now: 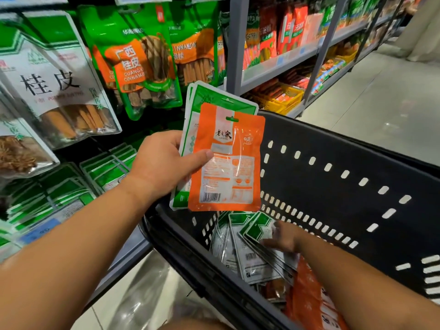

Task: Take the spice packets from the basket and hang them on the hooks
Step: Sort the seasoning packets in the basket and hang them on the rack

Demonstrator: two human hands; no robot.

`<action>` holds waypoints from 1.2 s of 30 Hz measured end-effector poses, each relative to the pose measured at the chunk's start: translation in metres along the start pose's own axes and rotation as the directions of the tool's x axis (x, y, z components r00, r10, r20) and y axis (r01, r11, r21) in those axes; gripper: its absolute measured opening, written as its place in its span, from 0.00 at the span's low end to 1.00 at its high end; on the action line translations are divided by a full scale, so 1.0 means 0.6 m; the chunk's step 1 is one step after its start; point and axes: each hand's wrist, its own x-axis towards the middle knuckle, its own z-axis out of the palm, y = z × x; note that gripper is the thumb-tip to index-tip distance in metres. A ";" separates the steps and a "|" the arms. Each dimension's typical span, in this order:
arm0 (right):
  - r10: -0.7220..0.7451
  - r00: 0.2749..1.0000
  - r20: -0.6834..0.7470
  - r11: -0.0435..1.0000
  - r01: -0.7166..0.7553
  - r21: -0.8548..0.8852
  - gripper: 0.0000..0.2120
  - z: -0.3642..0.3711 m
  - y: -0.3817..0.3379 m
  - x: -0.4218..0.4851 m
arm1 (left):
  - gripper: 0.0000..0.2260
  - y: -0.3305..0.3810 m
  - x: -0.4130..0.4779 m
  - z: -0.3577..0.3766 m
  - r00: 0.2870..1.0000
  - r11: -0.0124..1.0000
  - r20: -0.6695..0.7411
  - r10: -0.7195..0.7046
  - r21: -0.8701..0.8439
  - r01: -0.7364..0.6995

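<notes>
Your left hand [164, 160] grips an unhung packet stack [226, 163] mid-frame; right hand [283, 236], grip unclear, among more in the basket [333, 151] lower right

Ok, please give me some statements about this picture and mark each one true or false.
1. The left hand holds an orange packet in front of green-and-white packets. True.
2. The basket is red. False: it is black.
3. The right hand hangs outside the basket. False: it reaches down into it.
4. Inside the basket lie loose packets. True.
</notes>
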 end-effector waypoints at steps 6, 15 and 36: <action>0.029 0.999 0.027 0.970 -0.021 -0.241 0.35 0.029 0.011 0.023 | 0.06 0.000 0.001 -0.001 1.000 1.000 0.000 0.011 0.020 -0.011; -0.078 0.997 0.024 0.982 0.081 -0.171 0.17 0.003 0.026 -0.001 | 0.05 0.004 0.000 0.001 1.000 1.000 0.022 0.014 -0.020 -0.014; -0.070 0.865 -0.497 0.630 0.424 0.651 0.17 -0.215 -0.074 -0.214 | 0.02 0.023 -0.031 -0.037 0.985 0.967 -0.169 -0.022 -0.253 -0.021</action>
